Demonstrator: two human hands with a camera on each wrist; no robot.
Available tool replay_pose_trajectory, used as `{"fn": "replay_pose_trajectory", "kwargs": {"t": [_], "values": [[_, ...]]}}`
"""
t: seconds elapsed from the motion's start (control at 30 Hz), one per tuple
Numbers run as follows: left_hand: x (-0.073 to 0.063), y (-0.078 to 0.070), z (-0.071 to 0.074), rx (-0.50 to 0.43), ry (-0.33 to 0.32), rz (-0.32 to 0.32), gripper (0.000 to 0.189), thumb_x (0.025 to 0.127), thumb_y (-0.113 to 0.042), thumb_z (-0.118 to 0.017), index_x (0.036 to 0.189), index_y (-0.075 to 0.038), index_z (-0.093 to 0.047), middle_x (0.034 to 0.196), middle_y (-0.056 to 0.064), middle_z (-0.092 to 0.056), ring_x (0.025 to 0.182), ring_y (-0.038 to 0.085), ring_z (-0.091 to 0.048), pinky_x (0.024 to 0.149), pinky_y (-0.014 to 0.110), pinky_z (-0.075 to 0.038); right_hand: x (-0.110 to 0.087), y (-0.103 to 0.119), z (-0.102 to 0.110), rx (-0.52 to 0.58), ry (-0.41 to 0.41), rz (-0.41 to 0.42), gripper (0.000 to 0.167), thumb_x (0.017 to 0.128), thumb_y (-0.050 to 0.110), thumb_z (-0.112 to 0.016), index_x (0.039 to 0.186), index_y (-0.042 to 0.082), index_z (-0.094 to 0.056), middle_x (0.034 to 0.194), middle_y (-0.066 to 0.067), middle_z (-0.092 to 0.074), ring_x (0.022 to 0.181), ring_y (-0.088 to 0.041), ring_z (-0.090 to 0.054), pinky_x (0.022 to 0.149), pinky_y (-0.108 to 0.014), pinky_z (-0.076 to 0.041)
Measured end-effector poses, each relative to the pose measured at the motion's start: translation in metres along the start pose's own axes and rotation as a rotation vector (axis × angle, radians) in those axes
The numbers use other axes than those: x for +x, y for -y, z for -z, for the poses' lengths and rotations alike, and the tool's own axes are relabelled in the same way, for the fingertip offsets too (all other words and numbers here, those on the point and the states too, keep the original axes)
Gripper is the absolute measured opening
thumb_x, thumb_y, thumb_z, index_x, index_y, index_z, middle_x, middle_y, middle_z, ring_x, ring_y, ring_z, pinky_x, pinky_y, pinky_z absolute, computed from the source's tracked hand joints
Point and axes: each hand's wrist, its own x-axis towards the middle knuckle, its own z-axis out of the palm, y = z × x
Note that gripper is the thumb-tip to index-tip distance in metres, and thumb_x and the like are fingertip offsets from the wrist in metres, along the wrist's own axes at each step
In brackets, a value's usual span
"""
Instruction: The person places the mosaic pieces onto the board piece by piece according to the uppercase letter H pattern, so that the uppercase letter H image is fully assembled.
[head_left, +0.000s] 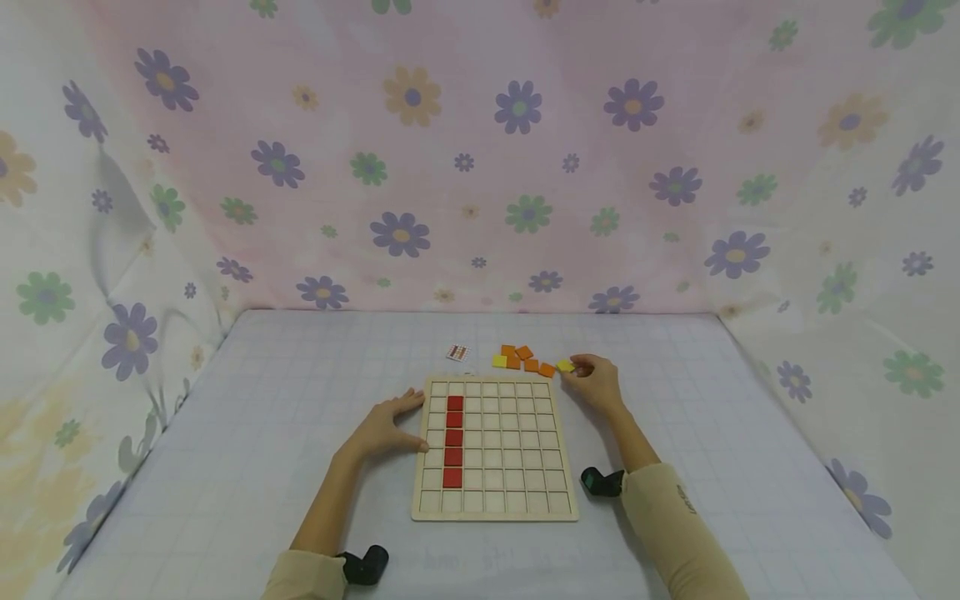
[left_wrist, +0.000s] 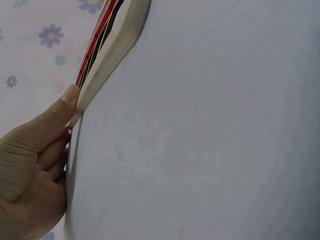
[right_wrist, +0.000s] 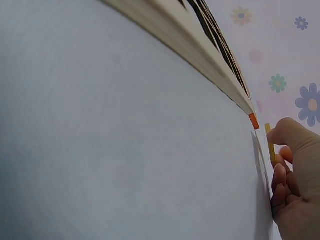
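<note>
A wooden grid board [head_left: 501, 501] lies on the table with a column of several red square tiles [head_left: 453, 437] in its second column from the left. My left hand [head_left: 381, 429] rests at the board's left edge, thumb and fingers spread apart along it. In the left wrist view the thumb [left_wrist: 67, 97] touches the rim of the board. Past the board's far right corner, my right hand [head_left: 596, 383] pinches a yellow tile [head_left: 565, 366] between thumb and fingers. The right wrist view shows this yellow tile [right_wrist: 270, 142] edge-on, tilted up at the fingertips.
Several orange tiles [head_left: 531, 365] and another yellow tile [head_left: 499, 361] lie behind the board, some overlapping. A small pattern card [head_left: 457, 352] is left of them. Flowered cloth walls [head_left: 480, 208] enclose the back and sides of the white table [head_left: 247, 467].
</note>
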Motion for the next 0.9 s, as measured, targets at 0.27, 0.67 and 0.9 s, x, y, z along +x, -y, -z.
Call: {"fn": "replay_pose_trajectory", "kwargs": {"t": [0.27, 0.67, 0.9], "values": [[0.0, 0.001, -0.002, 0.01, 0.003, -0.006, 0.089, 0.06, -0.029, -0.088, 0.137, -0.007, -0.049, 0.148, 0.011, -0.036, 0.14, 0.037, -0.022, 0.114, 0.055, -0.008, -0.003, 0.004, 0.004, 0.049, 0.007, 0.011, 0.032, 0.077, 0.001, -0.073, 0.105, -0.013, -0.065, 0.096, -0.027, -0.067, 0.077, -0.024, -0.062, 0.062, -0.009, -0.044], [-0.001, -0.002, 0.0, -0.001, 0.001, -0.001, 0.088, 0.06, -0.026, -0.088, 0.137, -0.007, -0.049, 0.148, 0.011, -0.036, 0.14, 0.036, -0.022, 0.113, 0.057, -0.011, -0.022, 0.052, -0.001, 0.163, 0.108, 0.157, 0.029, 0.074, -0.01, -0.069, 0.101, -0.018, -0.062, 0.093, -0.032, -0.064, 0.074, -0.032, -0.061, 0.065, -0.021, -0.051], [0.0, -0.001, 0.0, 0.003, 0.006, 0.004, 0.089, 0.06, -0.028, -0.088, 0.137, -0.008, -0.049, 0.149, 0.01, -0.035, 0.14, 0.036, -0.022, 0.113, 0.057, -0.01, -0.04, 0.083, -0.005, 0.141, 0.221, 0.218, 0.026, 0.075, -0.011, -0.065, 0.099, -0.019, -0.061, 0.089, -0.031, -0.064, 0.069, -0.032, -0.055, 0.062, -0.022, -0.046]]}}
